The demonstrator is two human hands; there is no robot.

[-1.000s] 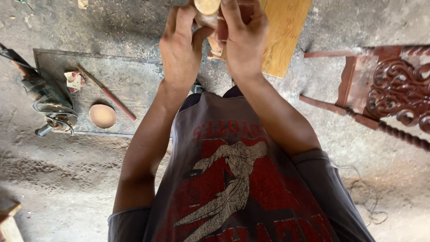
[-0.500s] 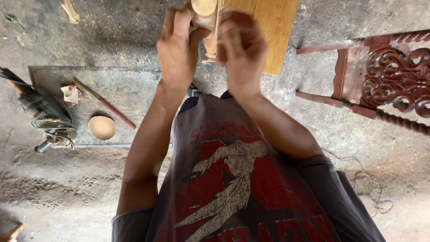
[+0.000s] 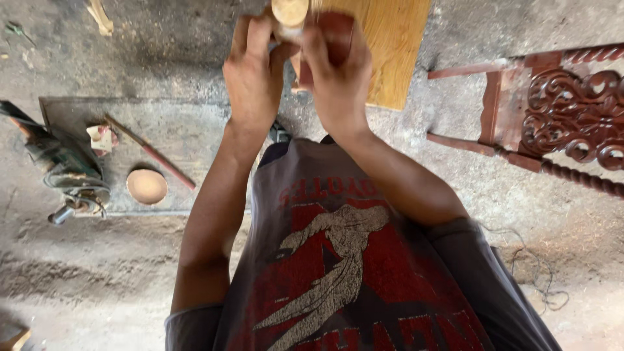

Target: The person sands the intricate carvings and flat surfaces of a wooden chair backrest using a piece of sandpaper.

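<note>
Round pale wooden piece point(image 3: 289, 12), seen end-on at the very top of the head view, pinched between both hands and partly cut off by the frame edge. Left hand point(image 3: 252, 75) closed around its left side, fingers curled up over the wood, thumb pressed against it. Right hand point(image 3: 337, 71) closed too, gripping a dark reddish-brown pad or block point(image 3: 336, 29) held tight against the right side of the wooden piece; whether cloth, paper or wood, impossible to tell. Both hands raised in front of the chest, touching or nearly touching each other, forearms running down toward a grey shirt with a red print point(image 3: 338, 260). Directly behind the hands, lying on the dusty ground, a flat light-wood board point(image 3: 396, 52), its far end out of view. Well off to the right of the right hand, a carved dark red chair frame point(image 3: 559, 117) with scrollwork and twisted spindles, lying on its side. Left of the left hand and lower, a grey slab point(image 3: 175, 130) bearing a small round wooden bowl point(image 3: 147, 186), a long thin reddish stick point(image 3: 153, 155) lying at a slant, and a small pale scrap or block point(image 3: 101, 138). Farther left still, at the slab's edge, a grimy power tool point(image 3: 65, 175) with a cord wound about it.
</note>
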